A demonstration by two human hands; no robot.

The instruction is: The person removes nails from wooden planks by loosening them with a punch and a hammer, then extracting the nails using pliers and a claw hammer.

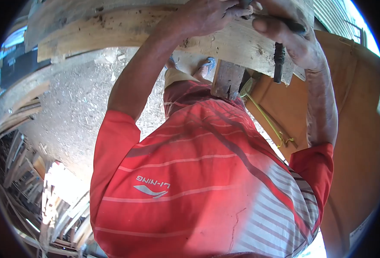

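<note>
My left hand [209,17] is at the top of the view over a wooden workbench, its fingers bent and pinched around something small and dark. Close beside it, my right hand [295,38] is closed on a dark tool [295,26] whose rounded black end sticks out past the thumb. Below that palm, a black ribbed grip [279,62] points down over the edge of the weathered wooden beam [237,47]; whether it belongs to the same tool I cannot tell. The upper frame edge cuts off part of both hands and the work between them.
A wooden post [227,79] stands under the bench in front of my body. To the right is a large brown panel [349,129], with a yellow-green cord [267,116] beside it. Scrap wood strips [24,167] are piled at the left, on a shavings-strewn floor [78,99].
</note>
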